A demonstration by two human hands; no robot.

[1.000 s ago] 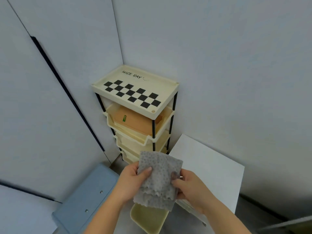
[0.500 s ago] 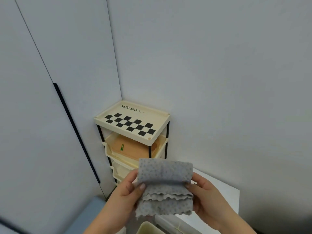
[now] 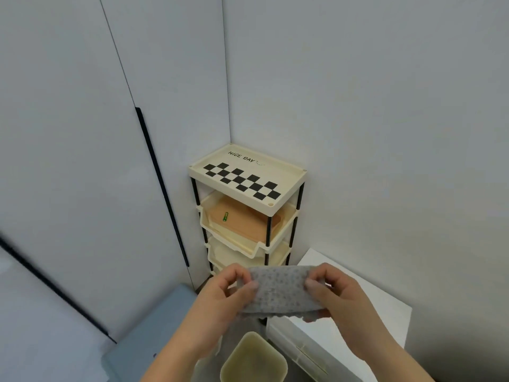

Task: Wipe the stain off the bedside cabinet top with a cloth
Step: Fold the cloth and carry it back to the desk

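Note:
A grey dotted cloth point(image 3: 279, 292), folded into layers, is stretched between both hands low in the middle of the view. My left hand point(image 3: 223, 301) pinches its left edge and my right hand point(image 3: 336, 299) pinches its right edge. Behind them a cream cabinet point(image 3: 286, 175) of stacked trays stands in the wall corner. Its top bears a black checker pattern and the words NICE DAY. I cannot make out a stain on it. The cloth is held in the air, in front of and below the cabinet top.
The second tray holds an orange-brown board point(image 3: 242, 224) with a small green battery point(image 3: 225, 216). A white box-like unit point(image 3: 358, 304) stands to the right, a cream bin point(image 3: 253, 359) below my hands, a blue-grey panel point(image 3: 148, 337) at lower left. Walls close in behind.
The hanging layers of the cloth have been folded up, leaving a tighter, flatter bundle stretched between both hands. My view has shifted a little; the cabinet now sits nearer the middle.

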